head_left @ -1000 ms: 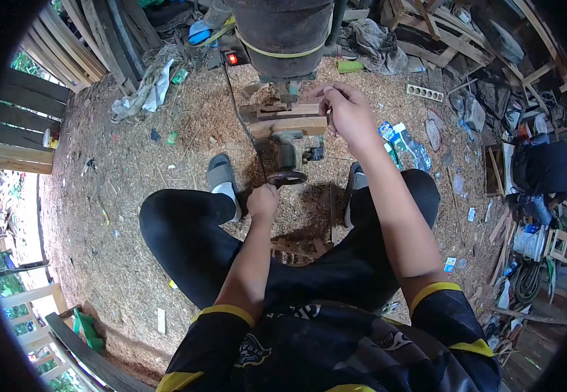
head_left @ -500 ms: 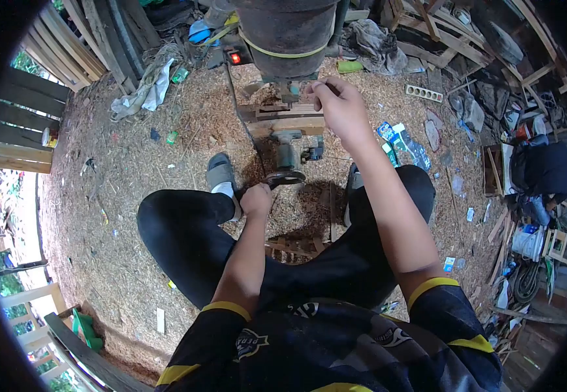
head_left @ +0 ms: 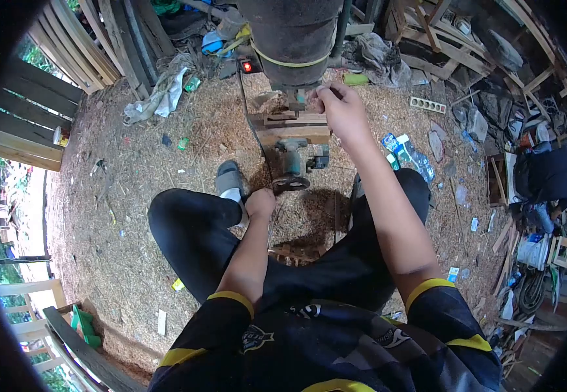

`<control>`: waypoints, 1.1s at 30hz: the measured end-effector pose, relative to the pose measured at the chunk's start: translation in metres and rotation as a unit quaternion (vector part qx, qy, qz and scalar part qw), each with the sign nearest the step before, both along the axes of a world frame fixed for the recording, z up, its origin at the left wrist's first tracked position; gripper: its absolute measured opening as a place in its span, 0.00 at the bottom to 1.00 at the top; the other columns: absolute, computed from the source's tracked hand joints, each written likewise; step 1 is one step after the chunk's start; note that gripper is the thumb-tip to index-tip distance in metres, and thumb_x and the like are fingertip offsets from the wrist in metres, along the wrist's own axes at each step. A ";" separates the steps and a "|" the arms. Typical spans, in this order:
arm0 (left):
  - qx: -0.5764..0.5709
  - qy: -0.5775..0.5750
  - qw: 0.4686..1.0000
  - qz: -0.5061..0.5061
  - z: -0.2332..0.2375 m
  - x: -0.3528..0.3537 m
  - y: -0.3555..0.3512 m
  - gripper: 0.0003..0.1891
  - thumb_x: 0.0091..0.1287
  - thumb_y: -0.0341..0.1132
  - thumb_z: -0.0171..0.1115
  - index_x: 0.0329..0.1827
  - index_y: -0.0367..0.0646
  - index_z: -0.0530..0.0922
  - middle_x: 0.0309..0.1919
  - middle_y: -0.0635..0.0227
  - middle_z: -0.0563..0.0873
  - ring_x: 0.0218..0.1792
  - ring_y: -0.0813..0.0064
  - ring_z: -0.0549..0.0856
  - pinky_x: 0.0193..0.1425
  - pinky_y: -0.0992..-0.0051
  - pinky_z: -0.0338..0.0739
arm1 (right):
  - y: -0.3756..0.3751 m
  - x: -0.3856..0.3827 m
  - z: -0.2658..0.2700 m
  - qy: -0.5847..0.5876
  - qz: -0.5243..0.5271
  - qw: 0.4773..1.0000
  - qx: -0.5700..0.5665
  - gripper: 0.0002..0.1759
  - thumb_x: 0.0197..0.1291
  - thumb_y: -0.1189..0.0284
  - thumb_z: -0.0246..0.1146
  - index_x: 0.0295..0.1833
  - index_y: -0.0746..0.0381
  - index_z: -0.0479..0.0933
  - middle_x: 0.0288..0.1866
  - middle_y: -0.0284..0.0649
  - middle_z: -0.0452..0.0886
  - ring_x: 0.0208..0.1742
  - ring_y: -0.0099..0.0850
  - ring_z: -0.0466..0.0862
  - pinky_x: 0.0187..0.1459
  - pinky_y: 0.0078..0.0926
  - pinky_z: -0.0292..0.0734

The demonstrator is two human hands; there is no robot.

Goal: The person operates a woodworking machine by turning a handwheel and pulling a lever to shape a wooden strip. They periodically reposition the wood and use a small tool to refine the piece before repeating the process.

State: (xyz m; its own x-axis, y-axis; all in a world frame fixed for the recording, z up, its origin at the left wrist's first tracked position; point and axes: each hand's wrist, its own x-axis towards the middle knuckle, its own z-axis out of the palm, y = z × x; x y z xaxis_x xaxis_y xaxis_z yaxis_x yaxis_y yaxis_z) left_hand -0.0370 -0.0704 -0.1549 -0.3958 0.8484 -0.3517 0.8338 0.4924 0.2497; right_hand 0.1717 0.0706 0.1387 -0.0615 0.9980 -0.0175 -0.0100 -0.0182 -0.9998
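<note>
A machine with a large dark cylindrical body point(head_left: 290, 32) stands at the top centre, a yellow band around it. Under its head a wooden piece point(head_left: 293, 134) lies across the machine. My right hand point(head_left: 341, 104) is beside the head at its right, fingers curled; what they grip is too small or hidden to name. Below the wood sits a handwheel point(head_left: 290, 183). My left hand point(head_left: 260, 203) is closed at the wheel's left edge, and the part it holds is mostly hidden under the fingers.
A red-lit switch point(head_left: 247, 66) with a cable hangs left of the machine. A power strip point(head_left: 427, 104) and plastic packaging point(head_left: 409, 155) lie right on the shavings. Another person point(head_left: 548, 175) is at the far right. Planks point(head_left: 32, 98) stand left.
The view has shifted slightly, so the machine appears a little further right. Both hands stay at nearly the same places on the machine.
</note>
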 end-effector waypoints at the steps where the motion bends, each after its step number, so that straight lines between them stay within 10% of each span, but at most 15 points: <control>1: -0.006 -0.002 1.000 0.003 0.003 0.001 -0.001 0.24 0.75 0.50 0.50 0.40 0.44 0.91 0.41 0.49 0.92 0.44 0.46 0.91 0.51 0.50 0.85 | 0.000 0.002 0.001 -0.003 0.000 1.000 0.000 0.13 0.72 0.68 0.60 0.43 0.66 0.85 0.28 0.31 0.80 0.29 0.19 0.75 0.33 0.22 0.68; 12: -0.108 -0.015 0.994 -0.012 0.011 0.003 0.015 0.18 0.73 0.40 0.55 0.55 0.42 0.88 0.57 0.49 0.89 0.61 0.51 0.88 0.64 0.57 0.82 | -0.008 0.022 0.005 -0.026 0.010 1.000 0.005 0.14 0.72 0.68 0.60 0.42 0.68 0.84 0.29 0.36 0.83 0.31 0.24 0.82 0.37 0.26 0.76; 17: -0.245 0.002 0.940 -0.239 0.091 -0.008 0.054 0.22 0.74 0.40 0.55 0.66 0.37 0.80 0.64 0.47 0.84 0.66 0.50 0.84 0.69 0.58 0.77 | -0.013 0.036 0.003 -0.042 -0.008 0.999 0.032 0.14 0.74 0.66 0.61 0.44 0.66 0.83 0.28 0.30 0.78 0.27 0.18 0.73 0.30 0.21 0.67; 21: -0.018 -0.217 0.930 -0.296 0.277 0.016 0.044 0.20 0.76 0.44 0.59 0.61 0.37 0.81 0.55 0.50 0.88 0.56 0.46 0.87 0.61 0.56 0.80 | -0.020 0.052 0.004 -0.064 -0.013 0.998 0.021 0.13 0.74 0.67 0.60 0.44 0.66 0.83 0.27 0.30 0.78 0.25 0.19 0.74 0.28 0.21 0.69; 23: 0.199 -0.284 0.841 -0.415 0.293 0.014 0.054 0.17 0.79 0.40 0.55 0.63 0.41 0.80 0.51 0.54 0.87 0.54 0.51 0.86 0.61 0.62 0.80 | -0.015 0.058 -0.009 -0.096 -0.018 0.994 0.045 0.13 0.74 0.68 0.59 0.44 0.66 0.83 0.26 0.31 0.78 0.25 0.19 0.75 0.28 0.22 0.70; 28: 0.406 -0.239 0.812 -0.345 0.298 0.032 0.059 0.15 0.72 0.32 0.63 0.59 0.39 0.81 0.56 0.52 0.85 0.59 0.48 0.84 0.65 0.59 0.78 | -0.019 0.055 -0.015 -0.166 -0.025 0.984 0.057 0.17 0.72 0.63 0.63 0.42 0.70 0.83 0.32 0.45 0.84 0.35 0.31 0.82 0.42 0.32 0.77; 33: 0.492 -0.197 0.768 -0.360 0.325 0.050 0.052 0.17 0.69 0.29 0.63 0.61 0.38 0.81 0.64 0.51 0.81 0.72 0.45 0.76 0.78 0.53 0.68 | 0.021 0.042 0.003 0.014 -0.068 0.990 0.126 0.16 0.77 0.63 0.60 0.51 0.68 0.80 0.40 0.40 0.86 0.43 0.28 0.83 0.48 0.29 0.76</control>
State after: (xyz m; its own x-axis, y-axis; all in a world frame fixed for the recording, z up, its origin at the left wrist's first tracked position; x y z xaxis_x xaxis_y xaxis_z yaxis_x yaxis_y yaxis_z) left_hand 0.0133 -0.0181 0.1700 0.2728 0.7295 0.6272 0.5666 -0.6487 0.5081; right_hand 0.2135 0.0912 0.1414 0.0766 0.9696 0.2323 -0.0239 0.2347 -0.9718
